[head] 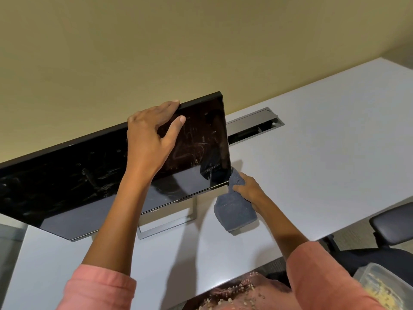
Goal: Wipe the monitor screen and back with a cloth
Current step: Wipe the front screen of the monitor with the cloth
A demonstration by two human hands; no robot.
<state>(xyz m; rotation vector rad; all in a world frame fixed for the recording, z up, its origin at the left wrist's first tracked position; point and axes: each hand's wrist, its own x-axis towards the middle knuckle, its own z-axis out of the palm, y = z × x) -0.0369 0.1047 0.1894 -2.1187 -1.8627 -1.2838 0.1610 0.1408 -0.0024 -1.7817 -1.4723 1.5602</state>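
Note:
A black monitor (pixel 85 175) stands on a silver frame stand (pixel 166 227) on the white table (pixel 312 166); its dark screen is covered in smears. My left hand (pixel 152 135) grips the monitor's top edge, fingers over the back and thumb on the screen. My right hand (pixel 249 186) holds a grey-blue cloth (pixel 234 211) at the screen's lower right corner, the cloth touching the monitor's right edge. The monitor's back is hidden.
A metal cable hatch (pixel 254 125) lies open in the table behind the monitor. A black office chair (pixel 393 227) stands at the right, beside the table's edge. A clear plastic container (pixel 384 285) sits at the bottom right. A beige wall rises behind the table.

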